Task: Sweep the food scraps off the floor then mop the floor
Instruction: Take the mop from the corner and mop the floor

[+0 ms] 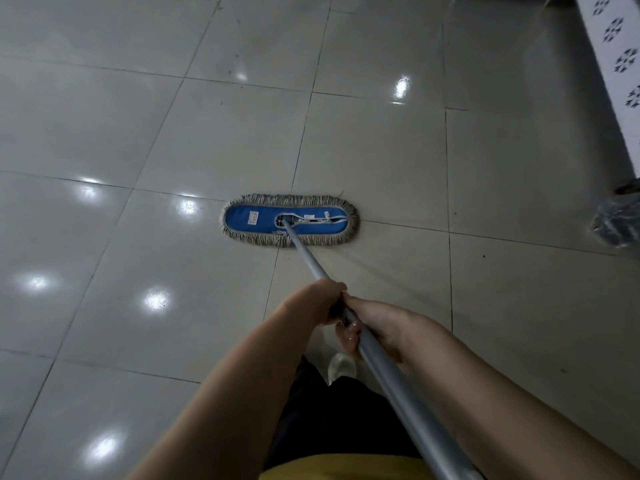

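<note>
Mop on floor, open room all round, L hand & R hand tight round handle

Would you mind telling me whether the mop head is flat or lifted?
Flat: the mop head lies on the floor, fringe spread all round.

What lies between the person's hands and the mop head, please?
Head view: only the handle runs from the left hand to the mop head, over bare tiles.
</note>
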`<move>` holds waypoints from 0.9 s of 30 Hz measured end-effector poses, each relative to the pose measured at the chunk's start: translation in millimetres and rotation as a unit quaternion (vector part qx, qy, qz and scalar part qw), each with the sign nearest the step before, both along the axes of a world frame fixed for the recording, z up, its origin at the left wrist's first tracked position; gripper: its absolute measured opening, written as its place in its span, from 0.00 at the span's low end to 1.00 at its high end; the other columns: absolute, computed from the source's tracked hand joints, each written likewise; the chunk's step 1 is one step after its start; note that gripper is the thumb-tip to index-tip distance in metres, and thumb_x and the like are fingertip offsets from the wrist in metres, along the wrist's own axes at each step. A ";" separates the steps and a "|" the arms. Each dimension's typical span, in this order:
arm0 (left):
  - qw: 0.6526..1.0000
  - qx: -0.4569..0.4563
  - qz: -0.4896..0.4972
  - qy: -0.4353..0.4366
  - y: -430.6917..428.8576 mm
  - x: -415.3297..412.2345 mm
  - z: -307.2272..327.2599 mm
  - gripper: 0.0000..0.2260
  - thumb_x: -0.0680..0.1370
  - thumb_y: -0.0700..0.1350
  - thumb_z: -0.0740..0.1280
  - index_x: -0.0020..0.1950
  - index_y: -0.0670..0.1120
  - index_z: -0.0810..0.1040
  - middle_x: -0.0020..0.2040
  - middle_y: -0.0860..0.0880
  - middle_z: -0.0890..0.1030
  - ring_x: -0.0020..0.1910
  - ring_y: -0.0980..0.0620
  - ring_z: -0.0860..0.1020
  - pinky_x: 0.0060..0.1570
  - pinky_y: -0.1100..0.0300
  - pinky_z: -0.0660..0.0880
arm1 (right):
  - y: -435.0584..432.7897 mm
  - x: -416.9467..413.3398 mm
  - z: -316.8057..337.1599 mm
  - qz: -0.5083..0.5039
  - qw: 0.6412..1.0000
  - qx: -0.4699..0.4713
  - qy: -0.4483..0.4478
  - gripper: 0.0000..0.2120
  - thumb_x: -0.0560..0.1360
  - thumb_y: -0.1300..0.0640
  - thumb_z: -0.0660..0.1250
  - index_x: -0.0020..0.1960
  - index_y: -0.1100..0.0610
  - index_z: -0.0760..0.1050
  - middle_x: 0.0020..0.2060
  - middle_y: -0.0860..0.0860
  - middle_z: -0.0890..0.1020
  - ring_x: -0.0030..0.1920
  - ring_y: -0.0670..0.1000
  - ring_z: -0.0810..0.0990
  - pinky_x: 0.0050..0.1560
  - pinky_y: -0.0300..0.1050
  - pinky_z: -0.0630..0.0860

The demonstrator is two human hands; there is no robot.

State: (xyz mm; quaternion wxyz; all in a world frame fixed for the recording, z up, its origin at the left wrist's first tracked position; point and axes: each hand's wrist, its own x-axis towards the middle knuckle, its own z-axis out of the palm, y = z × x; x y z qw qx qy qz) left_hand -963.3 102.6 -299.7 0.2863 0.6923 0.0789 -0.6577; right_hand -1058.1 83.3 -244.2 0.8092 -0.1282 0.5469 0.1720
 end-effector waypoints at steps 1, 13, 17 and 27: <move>1.000 0.000 0.005 0.002 2.0 -1.5 -0.1 0.11 0.81 0.43 0.59 0.42 0.40 0.66 0.33 0.45 0.69 0.28 0.51 0.69 0.13 0.70 0.63 | 1.7 -0.3 -0.8 0.004 1.000 -0.001 0.002 0.25 0.78 0.40 0.58 0.33 0.59 0.67 0.19 0.51 0.68 0.14 0.43 0.66 0.14 0.32 0.65; 0.999 -0.036 0.027 -0.018 -12.6 38.0 -5.4 0.11 0.81 0.43 0.59 0.41 0.41 0.65 0.35 0.45 0.70 0.30 0.51 0.72 0.20 0.64 0.69 | -15.1 46.8 7.6 0.011 0.999 0.002 0.051 0.27 0.78 0.39 0.57 0.33 0.60 0.65 0.18 0.51 0.66 0.12 0.43 0.64 0.13 0.30 0.63; 0.999 -0.042 0.033 -0.010 -27.1 65.1 -6.4 0.08 0.81 0.42 0.59 0.44 0.40 0.66 0.37 0.45 0.71 0.31 0.51 0.72 0.24 0.62 0.71 | -29.0 76.5 11.2 0.038 0.997 -0.014 0.069 0.28 0.78 0.37 0.56 0.32 0.60 0.64 0.16 0.51 0.65 0.12 0.43 0.64 0.13 0.30 0.63; 0.994 -0.073 0.076 0.031 -48.2 168.4 -6.9 0.08 0.82 0.44 0.59 0.48 0.39 0.66 0.37 0.45 0.70 0.33 0.51 0.72 0.29 0.61 0.71 | -51.5 184.0 14.0 0.056 0.992 -0.048 0.107 0.26 0.77 0.38 0.58 0.34 0.60 0.65 0.18 0.52 0.67 0.12 0.44 0.64 0.14 0.31 0.64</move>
